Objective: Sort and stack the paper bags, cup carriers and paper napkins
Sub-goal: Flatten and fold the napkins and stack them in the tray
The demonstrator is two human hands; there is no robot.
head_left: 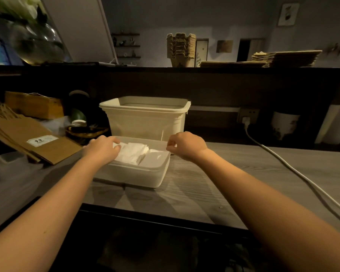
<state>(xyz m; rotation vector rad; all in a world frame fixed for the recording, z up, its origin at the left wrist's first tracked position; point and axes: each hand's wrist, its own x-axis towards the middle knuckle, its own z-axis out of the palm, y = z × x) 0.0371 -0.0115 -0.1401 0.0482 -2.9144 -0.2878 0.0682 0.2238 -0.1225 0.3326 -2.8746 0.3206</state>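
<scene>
Your left hand lies palm down over the left end of the shallow white tray, fingers loosely curled, tips touching the paper napkins inside. Can't tell if it's actually gripping any or just pressing on them. Your right hand is at the tray's far right corner, thumb and forefinger pinched together right at the rim; whether they've got the rim or a napkin edge, can't tell, too small and dim.

The napkins sit in a loose white pile in the tray, heaped toward the left and back, flatter on the right. The tray sits on the grey wood-grain counter, w/ a taller cream bin directly behind it, just about touching.

Paper bags: flat brown stack at the left of the counter, fanned a bit, top one w/ a white label, corner pointing toward the tray. More flat brown bags are stacked on the upper shelf at back right. Cup carriers stand nested in a tall stack on that same shelf, left of those bags.

A white cable runs from the wall socket across the counter's right side, well apart from the tray.
</scene>
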